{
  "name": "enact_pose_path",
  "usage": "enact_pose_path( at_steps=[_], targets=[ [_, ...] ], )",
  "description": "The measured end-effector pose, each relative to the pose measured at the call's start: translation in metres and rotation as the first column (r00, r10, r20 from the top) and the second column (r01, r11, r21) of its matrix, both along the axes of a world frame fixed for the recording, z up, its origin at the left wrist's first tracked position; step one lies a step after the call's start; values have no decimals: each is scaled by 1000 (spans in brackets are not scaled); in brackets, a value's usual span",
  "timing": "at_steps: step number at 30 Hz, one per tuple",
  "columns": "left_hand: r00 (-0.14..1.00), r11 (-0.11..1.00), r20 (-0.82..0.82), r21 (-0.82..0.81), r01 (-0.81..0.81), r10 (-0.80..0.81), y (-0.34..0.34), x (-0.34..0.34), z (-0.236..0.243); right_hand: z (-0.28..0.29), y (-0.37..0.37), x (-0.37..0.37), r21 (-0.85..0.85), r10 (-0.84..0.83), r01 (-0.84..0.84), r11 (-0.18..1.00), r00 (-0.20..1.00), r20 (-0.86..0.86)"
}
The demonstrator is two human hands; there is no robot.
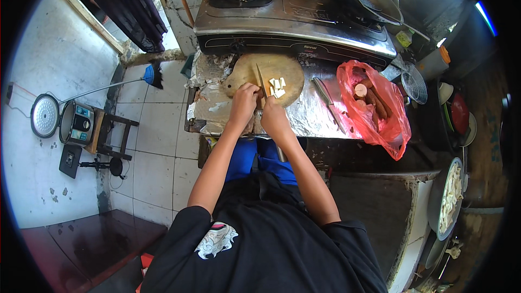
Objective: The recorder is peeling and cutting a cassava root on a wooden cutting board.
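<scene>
A round wooden cutting board (293, 69) lies in front of the stove. On its right half is a small pile of white cut pieces (278, 87). My right hand (275, 118) grips a knife (260, 77), its blade pointing away from me and standing just left of the pile. Close against the blade's left side, my left hand (245, 100) is closed with its fingers curled down at the board. Whatever it holds is hidden under the fingers.
Right of the board, a second knife (326, 101) rests on the foil-covered counter (309, 119). Beside it, a red plastic bag (399, 130) holds brown, root-like pieces. Behind is a gas stove (293, 16) with two pans. A large bowl (432, 206) of pale pieces stands far right.
</scene>
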State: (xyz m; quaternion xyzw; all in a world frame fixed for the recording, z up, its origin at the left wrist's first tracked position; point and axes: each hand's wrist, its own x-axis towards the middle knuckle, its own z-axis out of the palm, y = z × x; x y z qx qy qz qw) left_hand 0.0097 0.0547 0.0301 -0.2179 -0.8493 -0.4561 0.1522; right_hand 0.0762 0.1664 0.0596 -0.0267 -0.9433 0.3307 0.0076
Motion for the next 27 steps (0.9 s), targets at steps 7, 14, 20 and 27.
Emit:
enact_pose_path(
  at_steps=[7, 14, 20, 27],
  targets=[
    [1000, 1000, -17, 11, -12, 13, 1, -2, -3, 16, -6, 19, -3, -31, 32, 999, 998, 48],
    [1000, 1000, -5, 3, -6, 6, -4, -2, -6, 12, -7, 13, 5, -8, 7, 1000, 997, 81],
    [999, 998, -15, -43, 44, -45, -6, -2, 2, -2, -7, -4, 35, -46, 43, 998, 996, 77],
    [999, 998, -17, -65, 26, -27, -6, -1, 3, 2, -4, 6, 60, -24, 24, 998, 1000, 13]
  ],
)
